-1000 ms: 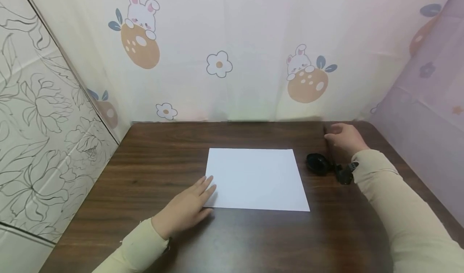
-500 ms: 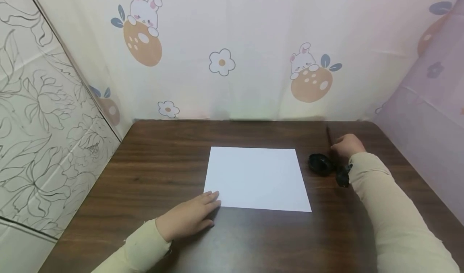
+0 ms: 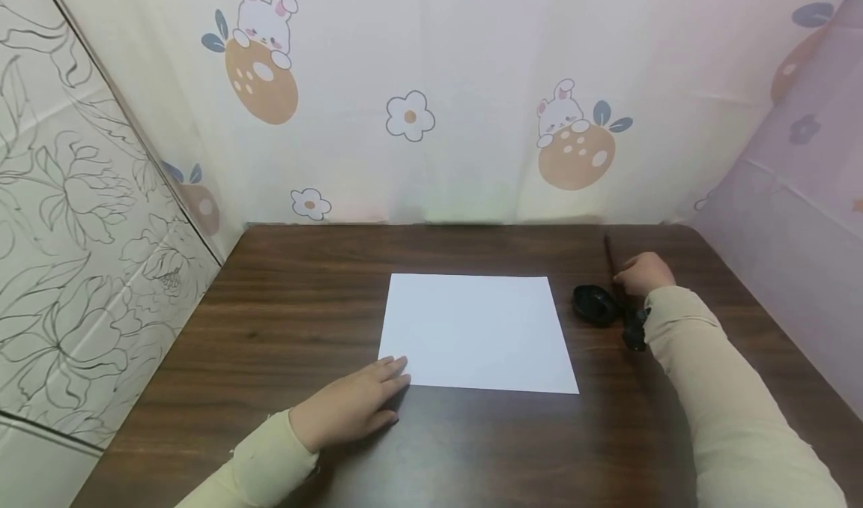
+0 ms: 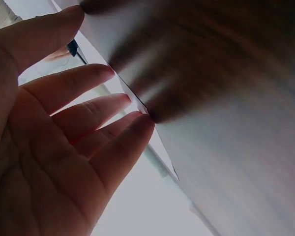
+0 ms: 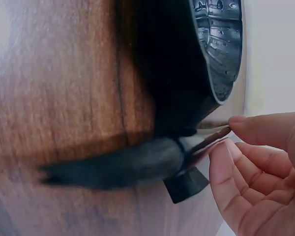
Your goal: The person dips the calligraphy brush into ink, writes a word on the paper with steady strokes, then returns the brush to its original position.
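Note:
Pinched between thumb and fingers of my right hand (image 3: 645,273) is a calligraphy brush (image 5: 120,164) with a thick dark bristle tip. Its thin brown handle (image 3: 610,255) points toward the table's back edge. Beside it sits a round black dish (image 3: 595,306), whose ridged, wet-looking inside shows in the right wrist view. A sheet of white paper (image 3: 479,332) lies flat left of the dish. My left hand (image 3: 347,407) rests with extended fingers at the sheet's near left corner, fingertips over its edge. In the left wrist view, the fingers (image 4: 88,110) are spread and hold nothing.
Everything lies on a dark wood-grain table (image 3: 290,291). A curtain (image 3: 465,156) printed with rabbits and flowers hangs behind it. A floral-patterned panel (image 3: 74,216) stands at left, and a small black piece (image 5: 187,184) shows beside the brush.
My right hand has come down and nearer along the brush, its fingers closing on the handle. My left hand has slid from the paper's left edge toward its near corner.

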A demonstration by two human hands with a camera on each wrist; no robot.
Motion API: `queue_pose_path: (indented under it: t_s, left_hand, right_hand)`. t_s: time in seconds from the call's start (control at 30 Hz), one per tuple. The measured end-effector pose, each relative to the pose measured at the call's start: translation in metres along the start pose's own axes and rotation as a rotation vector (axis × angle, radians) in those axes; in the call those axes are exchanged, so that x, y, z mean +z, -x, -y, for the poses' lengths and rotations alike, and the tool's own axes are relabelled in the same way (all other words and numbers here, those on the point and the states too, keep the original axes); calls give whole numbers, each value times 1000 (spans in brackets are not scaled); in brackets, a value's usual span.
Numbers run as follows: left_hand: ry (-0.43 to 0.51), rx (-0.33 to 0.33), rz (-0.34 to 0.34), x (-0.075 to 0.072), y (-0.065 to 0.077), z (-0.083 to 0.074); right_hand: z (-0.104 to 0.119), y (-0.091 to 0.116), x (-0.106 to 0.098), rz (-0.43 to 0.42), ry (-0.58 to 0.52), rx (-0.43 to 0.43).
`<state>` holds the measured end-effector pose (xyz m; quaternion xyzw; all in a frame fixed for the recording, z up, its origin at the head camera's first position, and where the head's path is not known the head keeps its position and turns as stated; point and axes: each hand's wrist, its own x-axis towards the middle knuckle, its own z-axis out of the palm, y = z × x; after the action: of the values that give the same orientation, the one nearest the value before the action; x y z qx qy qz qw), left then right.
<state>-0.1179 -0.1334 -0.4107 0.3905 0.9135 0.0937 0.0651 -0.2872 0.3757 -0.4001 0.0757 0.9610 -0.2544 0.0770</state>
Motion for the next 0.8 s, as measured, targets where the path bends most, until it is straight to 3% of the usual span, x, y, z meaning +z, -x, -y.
queue_pose_path:
  t_s: [0.37,0.5,0.63,0.8]
  left_hand:
    - [42,-24,26,0,-1,-1]
    - [49,-29,33,-1,-1,-1]
    - [54,-36,38,-1,-1,-1]
    - [56,-32,34,-1,-1,-1]
  right_hand:
    - [9,7,-6,37,-46,10]
    - [13,10,-16,26,-68,-24]
    - [19,10,-30,25,-151,4]
    - [31,10,-54,5,-157,10]
